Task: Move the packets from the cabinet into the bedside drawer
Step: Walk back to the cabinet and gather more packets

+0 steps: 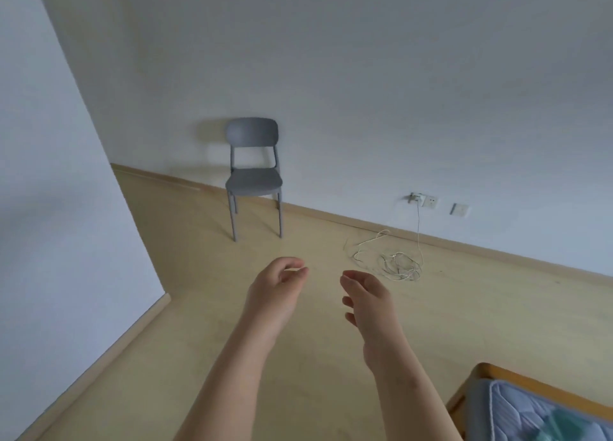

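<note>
No packets, cabinet or bedside drawer appear in the head view. My left hand (277, 288) is stretched out over the wooden floor, fingers loosely curled and holding nothing. My right hand (366, 299) hangs beside it, a little lower and to the right, fingers relaxed and also holding nothing. The two hands are apart and touch nothing.
A grey chair (253, 175) stands against the white far wall. A tangled white cable (394, 261) lies on the floor, plugged into a wall socket (423, 201). A bed corner with a blue mattress (537, 410) is at the bottom right. A white wall (59, 225) runs along the left.
</note>
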A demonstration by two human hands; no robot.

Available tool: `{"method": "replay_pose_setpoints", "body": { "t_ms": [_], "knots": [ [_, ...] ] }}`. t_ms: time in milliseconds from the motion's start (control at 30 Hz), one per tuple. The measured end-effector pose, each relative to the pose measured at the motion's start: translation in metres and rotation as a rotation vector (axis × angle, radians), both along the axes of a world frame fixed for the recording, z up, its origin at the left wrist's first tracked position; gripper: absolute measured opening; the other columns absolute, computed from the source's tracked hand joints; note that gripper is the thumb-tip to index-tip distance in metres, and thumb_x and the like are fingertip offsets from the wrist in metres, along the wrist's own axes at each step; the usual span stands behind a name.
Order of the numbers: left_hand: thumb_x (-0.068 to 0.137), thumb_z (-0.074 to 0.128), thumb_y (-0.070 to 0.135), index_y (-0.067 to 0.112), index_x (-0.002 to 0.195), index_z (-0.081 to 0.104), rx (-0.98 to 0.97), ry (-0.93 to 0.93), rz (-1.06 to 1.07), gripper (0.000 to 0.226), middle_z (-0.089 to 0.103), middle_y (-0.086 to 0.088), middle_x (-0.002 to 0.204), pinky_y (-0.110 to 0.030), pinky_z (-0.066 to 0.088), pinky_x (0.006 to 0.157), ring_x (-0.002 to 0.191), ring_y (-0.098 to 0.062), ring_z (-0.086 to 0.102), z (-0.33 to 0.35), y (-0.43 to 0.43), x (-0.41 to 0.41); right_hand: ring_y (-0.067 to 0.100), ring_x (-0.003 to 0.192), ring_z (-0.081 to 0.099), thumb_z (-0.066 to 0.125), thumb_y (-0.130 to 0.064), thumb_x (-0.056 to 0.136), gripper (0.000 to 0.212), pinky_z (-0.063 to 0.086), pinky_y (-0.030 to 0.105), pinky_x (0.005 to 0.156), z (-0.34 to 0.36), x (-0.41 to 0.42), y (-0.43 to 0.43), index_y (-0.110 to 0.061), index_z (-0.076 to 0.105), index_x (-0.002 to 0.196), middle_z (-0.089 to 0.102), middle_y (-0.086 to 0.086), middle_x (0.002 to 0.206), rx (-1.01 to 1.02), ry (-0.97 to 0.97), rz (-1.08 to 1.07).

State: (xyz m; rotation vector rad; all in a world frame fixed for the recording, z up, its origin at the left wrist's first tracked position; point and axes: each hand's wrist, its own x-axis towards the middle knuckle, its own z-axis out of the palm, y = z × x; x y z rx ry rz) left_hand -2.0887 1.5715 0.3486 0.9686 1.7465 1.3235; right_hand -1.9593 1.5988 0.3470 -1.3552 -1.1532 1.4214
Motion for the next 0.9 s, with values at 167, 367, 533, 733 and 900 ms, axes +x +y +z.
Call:
{"method": "replay_pose_setpoints", "body": {
  "t_ms": [167,367,533,733,900],
  "knots": [
    [0.088,0.059,0.025,0.033,0.083,0.063,-0.022,0.003,-0.109,0.011,0.069,0.005,0.093,-0.027,0.044,0.070,0.093,-0.017,0.065,0.006,0.132,0.004,0.012,0.089,0.055,0.057,-0.016,0.091,0.009,0.043,0.030,0.085,0.009,0.011,0.109,-0.024,0.061,0.095,0.060,-0.009,0.090,0.009,0.031,-0.150],
    [0.089,0.058,0.020,0.029,0.083,0.064,-0.031,-0.006,-0.331,0.012,0.069,0.001,0.094,-0.026,0.043,0.069,0.094,-0.019,0.065,0.012,0.273,0.065,0.014,0.090,0.056,0.056,-0.014,0.092,0.010,0.044,0.031,0.085,0.005,0.074,0.218,-0.019,0.061,0.098,0.060,-0.008,0.089,-0.038,0.087,-0.395],
    [0.089,0.058,0.023,0.029,0.086,0.065,-0.060,-0.039,-0.472,0.010,0.069,0.001,0.095,-0.030,0.045,0.078,0.095,-0.018,0.065,0.004,0.371,0.150,0.014,0.092,0.057,0.056,-0.015,0.091,0.009,0.044,0.026,0.080,-0.003,0.145,0.300,-0.023,0.060,0.092,0.061,-0.008,0.091,-0.029,0.098,-0.492],
    [0.091,0.057,0.022,0.025,0.088,0.065,-0.021,-0.072,-0.609,0.008,0.068,0.001,0.096,-0.027,0.045,0.073,0.096,-0.017,0.064,0.021,0.493,0.275,0.013,0.091,0.059,0.056,-0.016,0.091,0.009,0.046,0.026,0.075,0.005,0.267,0.412,-0.023,0.062,0.092,0.062,-0.008,0.091,0.020,0.075,-0.617],
    [0.090,0.057,0.024,0.028,0.088,0.065,-0.035,-0.069,-0.646,0.008,0.068,0.001,0.092,-0.037,0.047,0.088,0.098,-0.019,0.064,0.025,0.591,0.352,0.014,0.086,0.059,0.056,-0.016,0.091,0.010,0.046,0.029,0.077,0.003,0.345,0.498,-0.024,0.061,0.089,0.062,-0.005,0.090,-0.004,0.051,-0.660]
  ]
}}
